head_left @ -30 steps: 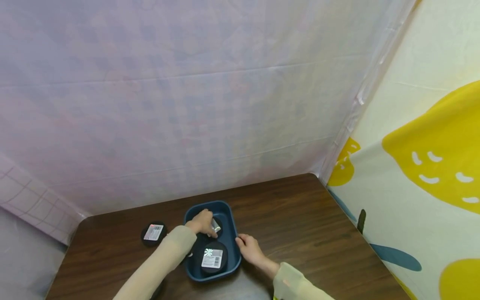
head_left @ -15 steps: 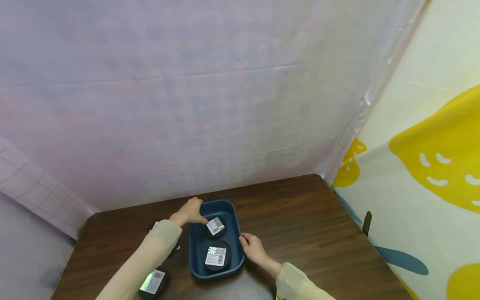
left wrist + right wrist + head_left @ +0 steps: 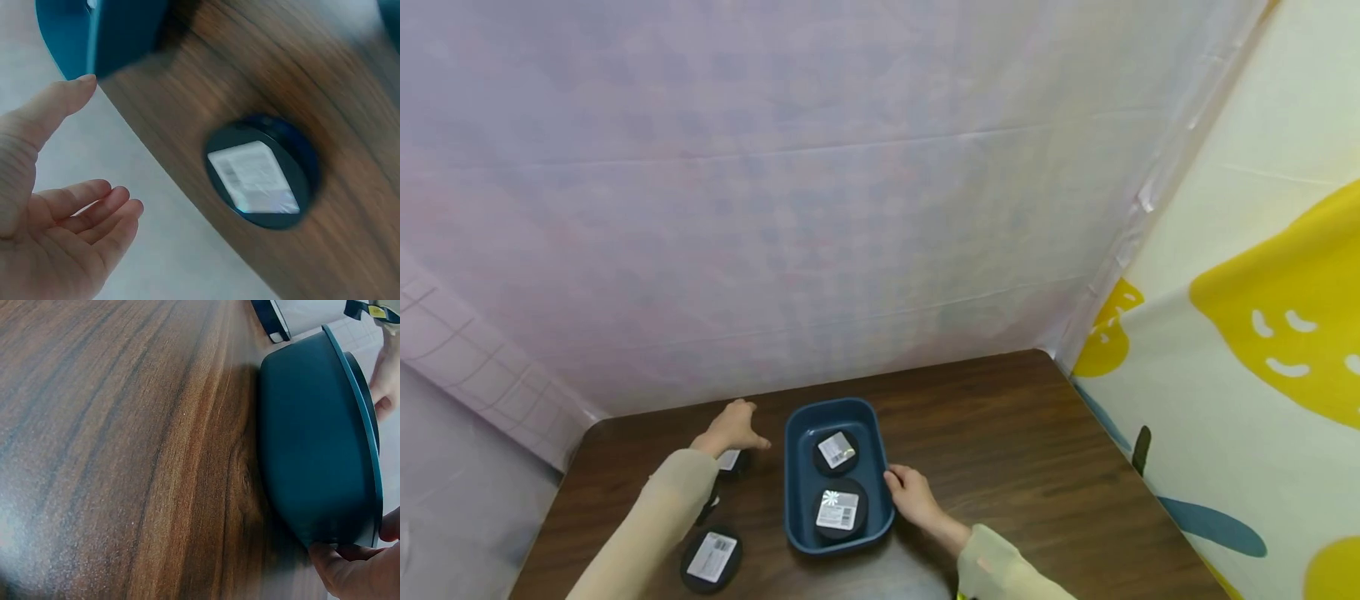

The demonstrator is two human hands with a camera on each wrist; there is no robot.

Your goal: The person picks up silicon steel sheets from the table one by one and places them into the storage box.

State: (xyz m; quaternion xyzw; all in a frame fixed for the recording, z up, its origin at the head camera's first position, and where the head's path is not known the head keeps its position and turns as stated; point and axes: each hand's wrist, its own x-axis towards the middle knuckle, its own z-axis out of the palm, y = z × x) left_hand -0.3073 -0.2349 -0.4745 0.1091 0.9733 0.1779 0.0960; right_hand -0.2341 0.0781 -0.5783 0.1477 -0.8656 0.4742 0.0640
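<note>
My left hand (image 3: 730, 429) hangs over the table left of the blue tray (image 3: 801, 492), its fingers spread and holding nothing. Below it, a round black container (image 3: 732, 463) with a white label is partly covered by the hand. In the left wrist view a labelled black container (image 3: 253, 181) lies on the wood, apart from the loosely bent fingers (image 3: 81, 194). My right hand (image 3: 916, 500) grips the tray's right side; the right wrist view has thumb and fingers pinching the tray's wall (image 3: 319, 444). Inside the tray lie two labelled black containers, a far one (image 3: 837, 452) and a near one (image 3: 841, 510).
Another labelled black container (image 3: 711, 560) lies at the front left of the brown wooden table (image 3: 1000, 467). A dark object (image 3: 707, 507) beside the left sleeve is mostly hidden. A pale cloth (image 3: 820, 208) hangs behind the table, a lemon-print cloth (image 3: 1240, 375) at its right.
My left hand has let go of the far container in the tray and moved left, out over the table. The right hand keeps its hold on the tray. The whole head view has shifted slightly.
</note>
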